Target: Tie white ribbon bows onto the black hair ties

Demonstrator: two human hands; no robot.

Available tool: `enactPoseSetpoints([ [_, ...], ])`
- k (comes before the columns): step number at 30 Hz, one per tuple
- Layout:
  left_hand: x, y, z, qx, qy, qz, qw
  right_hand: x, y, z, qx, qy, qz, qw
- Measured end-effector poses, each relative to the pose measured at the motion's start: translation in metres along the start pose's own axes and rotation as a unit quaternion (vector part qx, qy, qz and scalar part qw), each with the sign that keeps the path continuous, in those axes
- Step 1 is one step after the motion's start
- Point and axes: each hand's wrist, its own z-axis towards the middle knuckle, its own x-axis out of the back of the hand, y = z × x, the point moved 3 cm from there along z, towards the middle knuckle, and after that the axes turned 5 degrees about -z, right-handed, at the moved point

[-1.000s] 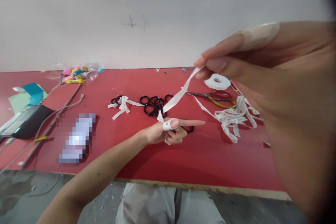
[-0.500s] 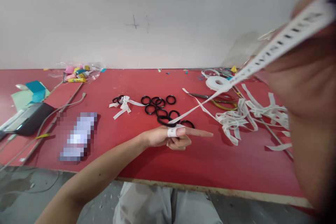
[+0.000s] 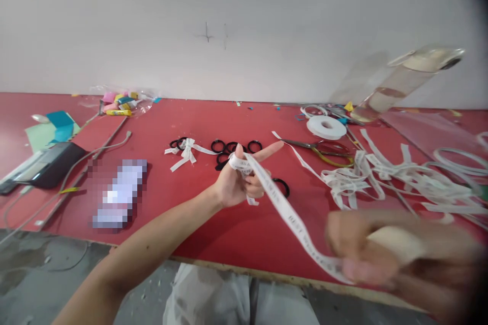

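Observation:
White ribbon printed with black letters runs between my two hands. It loops round the thumb of my left hand, and a short tail hangs below the curled fingers. That hand's index finger points right while the others fold in on the ribbon. My right hand, blurred near the lower right, pinches the ribbon's other stretch. A pale thing shows at its fingers; I cannot tell what it is. Black hair ties lie just behind my left hand, which partly hides them. Left of them, a ribbon bow sits by more black ties.
Scissors and a white ribbon roll lie behind tangled ribbon on the red table. A clear bottle leans by the wall. Leftward are a phone, a dark device and a bag of small coloured items.
My right hand has come down from the upper right to the lower right, drawing the ribbon over my left thumb. My left thumb now points up, and the bottle has come into view.

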Motion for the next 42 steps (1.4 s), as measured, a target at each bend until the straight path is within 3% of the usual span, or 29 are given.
enactPoseSetpoints([
  [1,0.001,0.001,0.000,-0.002,0.017,-0.005,1.000,-0.012,0.007,-0.009,-0.007,-0.045,0.032,0.998],
  [3,0.003,0.001,0.000,-0.005,0.039,-0.012,0.999,-0.029,0.025,-0.024,-0.053,-0.062,0.077,0.994],
  [8,0.007,-0.006,0.002,0.002,0.026,-0.010,1.000,-0.060,0.069,-0.042,-0.209,0.018,0.204,0.956],
  [9,0.007,-0.007,0.002,0.004,0.015,-0.007,1.000,-0.066,0.073,-0.042,-0.244,0.010,0.201,0.949],
  [14,0.006,-0.009,0.001,0.003,0.001,0.005,1.000,-0.088,0.055,-0.020,-0.258,-0.132,0.196,0.937],
  [16,0.005,-0.008,0.000,0.000,0.014,0.012,1.000,-0.086,0.041,-0.005,-0.199,-0.153,0.152,0.956],
  [18,0.004,-0.007,0.000,0.000,0.019,0.020,1.000,-0.080,0.027,0.014,-0.061,-0.146,0.047,0.986],
  [19,0.004,-0.006,0.000,0.000,0.020,0.021,1.000,-0.074,0.019,0.023,0.038,-0.103,-0.016,0.994],
  [21,0.005,-0.007,0.001,-0.002,0.024,0.016,1.000,-0.063,0.006,0.039,0.208,-0.015,-0.158,0.965],
  [23,0.007,-0.008,0.002,0.000,0.037,0.005,0.999,-0.053,0.000,0.053,0.296,0.055,-0.251,0.920],
  [26,0.013,-0.010,0.003,-0.010,0.109,-0.002,0.994,-0.043,-0.002,0.072,0.308,0.122,-0.330,0.884],
  [29,0.016,-0.009,0.004,-0.041,0.182,-0.004,0.982,-0.041,0.004,0.084,0.286,0.155,-0.352,0.878],
  [34,0.016,-0.006,0.007,-0.063,0.133,0.056,0.987,-0.048,0.022,0.090,0.283,0.189,-0.357,0.870],
  [38,0.026,-0.008,0.009,-0.088,0.143,0.118,0.979,-0.050,0.034,0.091,0.291,0.209,-0.356,0.863],
  [42,0.028,-0.012,0.010,-0.063,0.125,0.180,0.974,-0.048,0.041,0.092,0.301,0.206,-0.356,0.860],
])
